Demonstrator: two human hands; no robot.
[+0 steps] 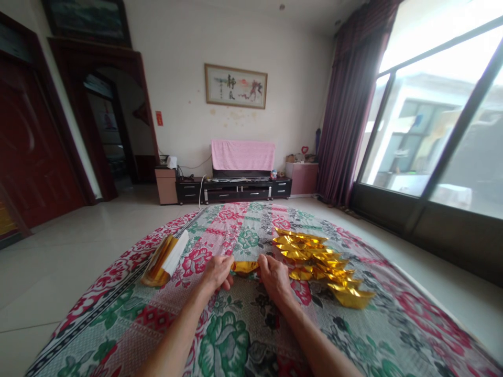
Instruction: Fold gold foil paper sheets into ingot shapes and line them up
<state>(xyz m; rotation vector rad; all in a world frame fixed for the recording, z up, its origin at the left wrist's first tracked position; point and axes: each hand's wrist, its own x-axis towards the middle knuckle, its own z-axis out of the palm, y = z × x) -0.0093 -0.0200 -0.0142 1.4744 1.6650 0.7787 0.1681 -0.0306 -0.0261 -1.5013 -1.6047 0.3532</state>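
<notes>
A shiny gold foil paper ingot (245, 267) is stretched between my two hands, just above the flowered cloth. My left hand (218, 273) pinches its left tip, fingers curled. At the opposite tip, my right hand (274, 273) grips with thumb and fingers pressed together. To the right of my right hand lie several folded gold foil ingots (351, 297), grouped in overlapping rows. Left of my left hand rests a stack of gold paper sheets (160, 262), partly curled, with a white face showing on one side.
The flowered cloth (223, 343) spreads over a broad round surface beneath my arms. Beyond it stands a low black cabinet (236, 193) bearing a screen under a pink cover (242, 155). A purple curtain (343, 115) and large windows (416, 136) line the right side.
</notes>
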